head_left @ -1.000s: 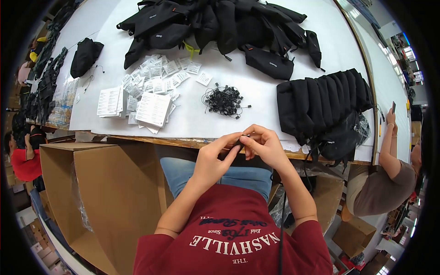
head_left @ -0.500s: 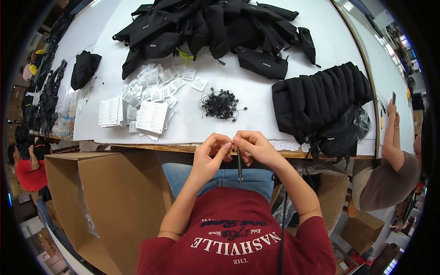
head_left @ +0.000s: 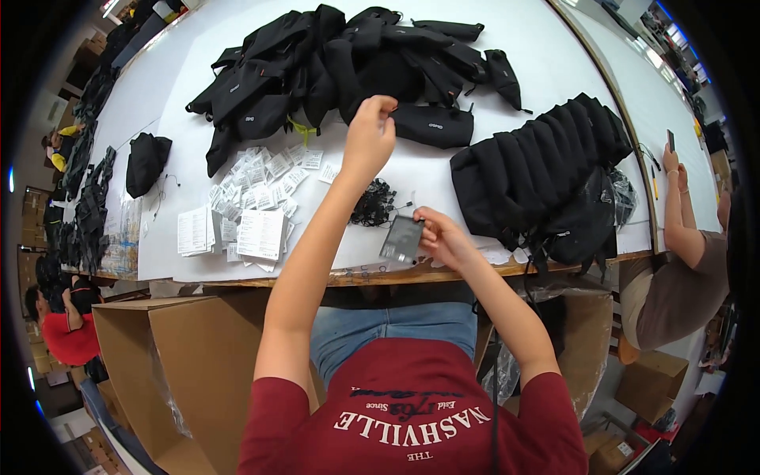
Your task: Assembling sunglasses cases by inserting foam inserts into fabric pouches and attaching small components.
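Note:
My left hand (head_left: 372,136) is stretched out to the black pouch (head_left: 435,126) at the front of the pile, its bent fingers closed at the pouch's left end. My fingertips are partly hidden there. Lower and to the right, my right hand (head_left: 445,239) pinches a dark grey hang tag (head_left: 401,239) by its right edge, above the table's near edge. A thin string rises from the tag's top. Just behind the tag lies a tangle of black tag strings (head_left: 372,203), partly covered by my left forearm.
Behind is a heap of black pouches (head_left: 273,75). White labels (head_left: 257,178) and stacked white cards (head_left: 262,235) lie left. A row of black pouches (head_left: 538,162) stands right. Below the table edge is an open cardboard box (head_left: 202,372). A person (head_left: 681,261) is at the right.
My hands were together at the table edge, with the dark tag seen edge-on between them. They have parted: the left has gone out to the pouch, while the right keeps the tag, now face-on.

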Action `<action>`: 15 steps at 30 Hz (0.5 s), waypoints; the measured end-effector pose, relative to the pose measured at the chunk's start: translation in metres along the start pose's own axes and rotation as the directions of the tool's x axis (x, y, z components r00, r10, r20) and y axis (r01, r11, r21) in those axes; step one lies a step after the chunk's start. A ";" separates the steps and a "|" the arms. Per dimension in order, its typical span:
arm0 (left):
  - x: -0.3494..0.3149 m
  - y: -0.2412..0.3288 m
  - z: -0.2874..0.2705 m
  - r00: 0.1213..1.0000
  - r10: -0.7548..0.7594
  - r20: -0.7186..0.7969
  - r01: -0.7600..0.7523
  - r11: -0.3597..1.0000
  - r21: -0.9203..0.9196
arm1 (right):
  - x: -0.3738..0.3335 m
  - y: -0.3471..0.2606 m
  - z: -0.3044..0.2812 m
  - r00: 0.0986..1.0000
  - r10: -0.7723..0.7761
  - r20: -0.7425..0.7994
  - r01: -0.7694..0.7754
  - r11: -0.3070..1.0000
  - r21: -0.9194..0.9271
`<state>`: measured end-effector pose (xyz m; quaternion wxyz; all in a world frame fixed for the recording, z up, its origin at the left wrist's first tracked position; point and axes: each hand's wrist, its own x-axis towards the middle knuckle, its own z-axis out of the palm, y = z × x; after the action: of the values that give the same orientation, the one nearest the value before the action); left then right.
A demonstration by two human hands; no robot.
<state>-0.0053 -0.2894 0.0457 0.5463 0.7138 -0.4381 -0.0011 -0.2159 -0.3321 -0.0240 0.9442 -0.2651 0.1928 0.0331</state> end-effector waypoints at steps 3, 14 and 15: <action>0.025 -0.041 0.022 0.973 0.223 0.066 -0.223 0.810 0.542 | 0.005 0.002 0.006 0.999 -0.042 0.029 0.045 0.992 -0.121; 0.030 -0.047 0.001 0.927 -0.104 0.359 -0.231 0.596 0.769 | 0.008 0.007 0.006 0.996 -0.084 0.032 0.087 0.990 -0.109; 0.027 -0.040 -0.004 0.928 -0.109 0.356 -0.224 0.601 0.767 | 0.008 0.006 0.006 0.996 -0.078 0.041 0.083 0.989 -0.119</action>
<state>0.0386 -0.3023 0.0292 0.0783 0.8534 -0.5092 0.0787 -0.2074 -0.3239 -0.0251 0.9303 -0.3288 0.1625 0.0114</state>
